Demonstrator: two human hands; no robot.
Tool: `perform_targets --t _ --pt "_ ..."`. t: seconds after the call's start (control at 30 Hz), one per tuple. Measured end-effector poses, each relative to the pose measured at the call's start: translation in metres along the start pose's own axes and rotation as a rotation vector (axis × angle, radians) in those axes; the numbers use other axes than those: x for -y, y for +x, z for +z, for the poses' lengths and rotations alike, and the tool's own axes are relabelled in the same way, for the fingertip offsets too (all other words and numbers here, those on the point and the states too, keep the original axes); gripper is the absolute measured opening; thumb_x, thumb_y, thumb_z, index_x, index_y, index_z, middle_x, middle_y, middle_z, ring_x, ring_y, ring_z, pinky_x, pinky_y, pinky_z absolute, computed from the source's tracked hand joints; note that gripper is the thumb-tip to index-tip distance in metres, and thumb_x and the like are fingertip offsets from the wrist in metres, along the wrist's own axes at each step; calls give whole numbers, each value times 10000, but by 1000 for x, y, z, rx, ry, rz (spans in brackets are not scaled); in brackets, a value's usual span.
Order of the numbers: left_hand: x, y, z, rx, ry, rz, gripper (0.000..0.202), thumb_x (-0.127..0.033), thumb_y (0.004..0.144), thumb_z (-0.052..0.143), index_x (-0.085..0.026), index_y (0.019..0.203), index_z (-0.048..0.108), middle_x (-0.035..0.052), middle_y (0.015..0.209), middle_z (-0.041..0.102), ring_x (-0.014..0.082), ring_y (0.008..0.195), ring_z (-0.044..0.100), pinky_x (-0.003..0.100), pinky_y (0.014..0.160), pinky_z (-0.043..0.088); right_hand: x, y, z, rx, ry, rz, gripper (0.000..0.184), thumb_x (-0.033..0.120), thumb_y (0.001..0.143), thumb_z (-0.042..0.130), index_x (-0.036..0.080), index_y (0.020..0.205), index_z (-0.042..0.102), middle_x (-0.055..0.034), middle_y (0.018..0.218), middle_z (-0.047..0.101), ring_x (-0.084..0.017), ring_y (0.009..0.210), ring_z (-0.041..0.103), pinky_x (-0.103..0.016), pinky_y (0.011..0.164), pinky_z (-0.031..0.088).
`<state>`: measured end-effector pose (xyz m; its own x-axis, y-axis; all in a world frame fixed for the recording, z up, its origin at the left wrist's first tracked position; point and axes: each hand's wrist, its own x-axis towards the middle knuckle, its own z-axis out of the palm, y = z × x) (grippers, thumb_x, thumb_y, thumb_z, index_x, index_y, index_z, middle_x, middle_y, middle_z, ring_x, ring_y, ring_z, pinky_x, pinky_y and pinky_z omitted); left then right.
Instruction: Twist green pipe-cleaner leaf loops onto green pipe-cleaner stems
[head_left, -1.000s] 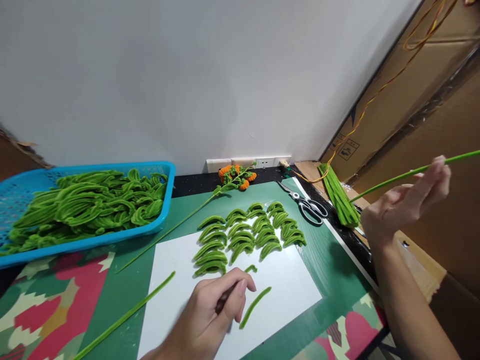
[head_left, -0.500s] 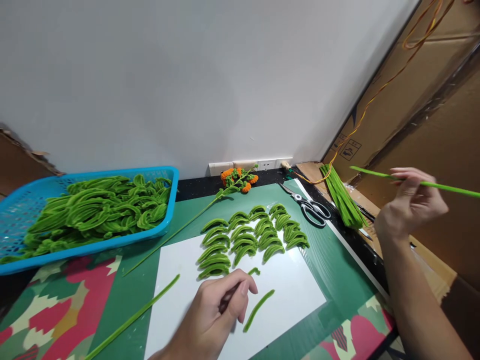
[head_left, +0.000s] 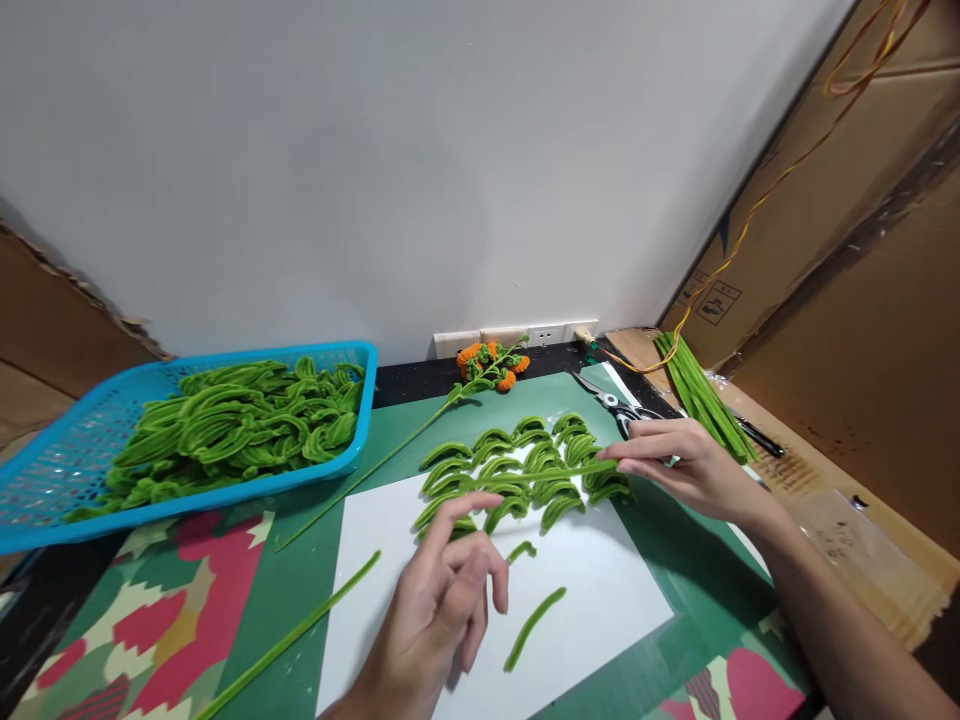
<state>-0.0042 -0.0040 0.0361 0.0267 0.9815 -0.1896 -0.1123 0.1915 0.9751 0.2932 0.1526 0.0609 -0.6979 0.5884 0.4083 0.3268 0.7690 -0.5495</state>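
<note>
Across the far half of the white sheet (head_left: 615, 600), curved green pieces (head_left: 561, 505) lie in several uneven columns. Judged from this layout, the work is well under way but incomplete: these pieces are already arched, and a blue basket (head_left: 367, 420) at the far left holds a large heap of strips (head_left: 240, 420), many likewise curved. Apparently unshaped are the bundle of straight stems (head_left: 697, 395) at the far right and a long green stem (head_left: 289, 635) at the near left, its far end resting on the sheet. Nearer than the columns lie a slightly bowed short strip (head_left: 532, 627) and a small hooked scrap (head_left: 523, 549).

Right hand (head_left: 686, 465): thumb and fingers close in a pinch on a green strip (head_left: 555, 474), which reaches leftward over the columns; its right end is hidden at the fingers. Left hand (head_left: 450, 605): poised over the sheet, index finger extended toward the strip's left end, thumb and other fingers loosely curled; nothing shows in its grasp, and whether the index fingertip touches the strip cannot be told. Scissors (head_left: 609, 399) lie just beyond the right hand, handles partly hidden; an orange flower spray (head_left: 472, 360) lies beyond the columns.
</note>
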Motion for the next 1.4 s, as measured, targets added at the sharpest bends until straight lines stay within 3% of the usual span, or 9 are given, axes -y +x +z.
perform_targets --t 0.1,0.17,0.27,0.47,0.53,0.67,0.87,1.23,1.4 --pt "0 2 3 -91 -45 36 619 -645 1010 656 -309 1477 427 -55 761 662 61 399 451 166 415 281 6 2 5 81 23 -42 235 369 1096 664 237 1116 857 3 749 597 -112 625 540 -242 589 393" --pt "4 5 2 -114 -37 32 555 -600 1021 676 -313 1442 458 -62 780 647 53 403 450 159 403 277 8 2 6 100 67 -40 220 364 1085 684 222 1122 848 -2 772 619 -110 636 554 -237 593 399" --pt "12 9 -4 -44 17 13 386 -571 1047 657 -253 1257 593 -44 820 627 39 415 456 172 398 223 9 2 9 69 70 -31 214 345 1092 675 200 1119 830 -4 773 643 -110 636 562 -234 592 402" --pt "7 7 -7 136 180 -29 464 -604 1063 602 -167 936 690 -28 714 572 80 505 468 215 492 357 7 2 19 -88 -185 -69 201 257 1111 618 196 1165 802 -23 834 664 -125 665 577 -248 615 426" --pt "4 6 -6 118 183 -19 459 -614 1058 604 -173 959 681 -30 721 575 79 502 461 214 488 357 7 2 19 -89 -189 -94 191 237 1104 622 202 1171 798 -21 842 661 -127 673 584 -250 617 429" --pt "7 7 -7 29 103 9 400 -605 1059 615 -224 1174 584 -52 750 613 63 456 444 190 453 311 8 -1 15 -80 -113 -121 155 204 1069 661 208 1150 793 -25 863 675 -136 705 592 -264 637 428" --pt "9 8 -6 -11 79 -6 410 -610 1045 637 -245 981 461 -84 694 596 49 425 428 160 435 312 6 -4 10 -82 -58 -160 127 190 1004 674 189 1054 790 -21 801 593 -158 691 520 -306 641 384" --pt "7 13 -4 -57 96 -13 397 -587 1065 613 -256 1264 519 -84 692 601 70 430 431 168 428 347 10 -2 1 -113 -77 -164 150 177 996 651 185 1028 798 -20 768 591 -159 651 523 -304 604 385" --pt "6 10 -6 3 94 -42 424 -606 1047 629 -188 974 628 -46 706 575 64 463 445 186 445 352 10 -1 2 -118 -105 -176 144 174 993 649 193 1009 791 -14 757 584 -152 635 504 -298 595 374"
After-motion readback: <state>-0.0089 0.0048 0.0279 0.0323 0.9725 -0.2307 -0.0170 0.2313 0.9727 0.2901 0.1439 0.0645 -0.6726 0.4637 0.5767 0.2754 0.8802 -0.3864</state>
